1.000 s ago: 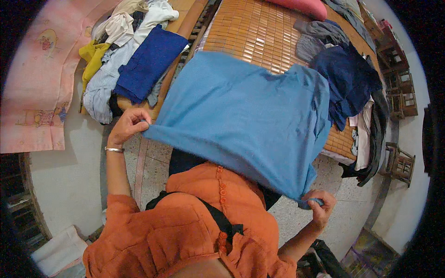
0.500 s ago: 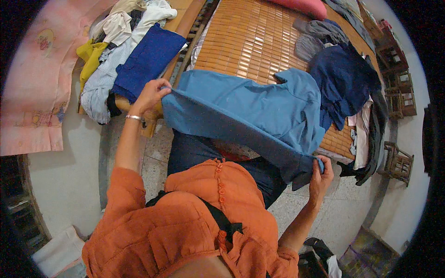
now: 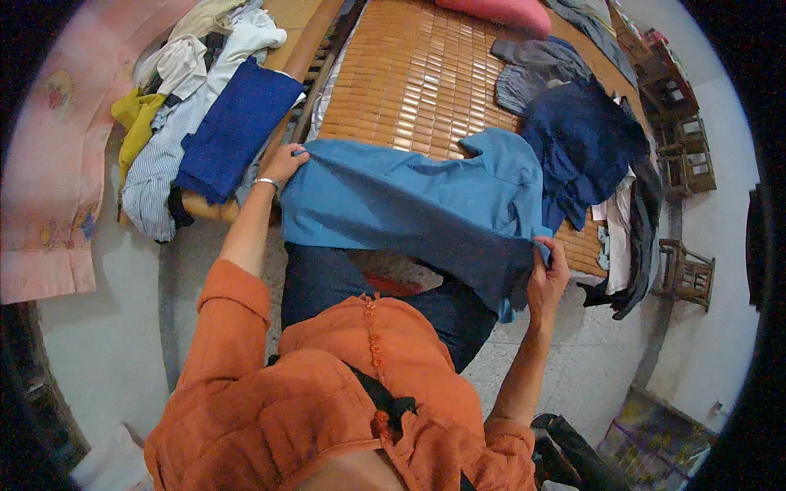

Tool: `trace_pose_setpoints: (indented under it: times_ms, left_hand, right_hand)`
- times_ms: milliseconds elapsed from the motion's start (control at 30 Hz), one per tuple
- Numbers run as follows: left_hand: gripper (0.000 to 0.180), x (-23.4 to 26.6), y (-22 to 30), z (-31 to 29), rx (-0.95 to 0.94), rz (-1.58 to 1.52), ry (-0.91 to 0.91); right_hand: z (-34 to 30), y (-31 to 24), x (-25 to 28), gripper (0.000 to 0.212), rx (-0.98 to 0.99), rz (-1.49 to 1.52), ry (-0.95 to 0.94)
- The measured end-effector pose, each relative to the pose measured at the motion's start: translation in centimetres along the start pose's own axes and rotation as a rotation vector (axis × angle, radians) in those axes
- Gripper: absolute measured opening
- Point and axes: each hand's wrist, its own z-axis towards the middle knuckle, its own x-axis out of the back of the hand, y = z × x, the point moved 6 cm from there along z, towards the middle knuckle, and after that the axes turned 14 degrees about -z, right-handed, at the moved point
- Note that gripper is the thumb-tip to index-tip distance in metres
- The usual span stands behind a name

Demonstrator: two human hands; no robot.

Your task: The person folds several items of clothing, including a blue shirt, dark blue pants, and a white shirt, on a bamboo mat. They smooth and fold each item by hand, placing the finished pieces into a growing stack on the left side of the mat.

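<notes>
A light blue collared shirt [image 3: 409, 192] lies partly on the bed's edge and hangs over my lap, its collar toward the far right. My left hand [image 3: 284, 163] pinches its far left corner. At the near right, my right hand [image 3: 547, 274] grips the shirt's edge near the shoulder end, and a flap of cloth hangs below it. Between my hands the fabric is stretched out, with a darker shaded fold along the near right part. Beneath it my dark trousers [image 3: 315, 282] show.
The bed has a tan tile-like mat [image 3: 409, 74]. A navy garment [image 3: 573, 139] and other clothes lie at its right. At left, a folded dark blue garment [image 3: 237, 127] rests beside a pile of striped and white clothes [image 3: 155, 188]. A small wooden chair [image 3: 686, 274] stands right.
My left hand has moved slightly down in relation to the bed's edge, and the shirt's near edge, earlier lifted in a diagonal fold, now hangs flatter. My right hand keeps its hold.
</notes>
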Motion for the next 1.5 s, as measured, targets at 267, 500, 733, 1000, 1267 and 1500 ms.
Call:
trace_pose_setpoints:
  times_ms: [267, 500, 733, 1000, 1267, 1500]
  left_hand:
    - [0.023, 3.2, 5.9, -4.8, -0.319, -0.113, 0.122]
    - [0.016, 5.9, 6.1, -13.2, -0.095, -0.250, 0.133]
    - [0.014, 6.8, 6.8, -17.3, -0.153, -0.351, 0.152]
    - [0.010, 6.9, 12.3, -19.3, -0.140, -0.568, 0.052]
    - [0.017, 11.1, 17.5, -21.9, -0.416, -0.406, 0.098]
    - [0.012, 16.5, 22.1, -24.2, -0.680, -0.555, 0.241]
  right_hand:
    - [9.3, -0.3, -2.8, 0.020, 0.371, -0.110, 0.114]
    - [17.8, 1.4, -15.2, 0.017, 0.578, -0.403, -0.112]
    - [17.7, -0.2, -24.4, 0.015, 0.856, -0.532, -0.315]
    - [16.0, 4.2, -25.8, 0.014, 0.686, -0.410, -0.494]
    - [12.4, 2.8, -12.1, 0.020, 0.485, 0.033, -0.047]
    - [6.8, -0.6, 7.4, 0.017, 0.366, 0.284, 0.117]
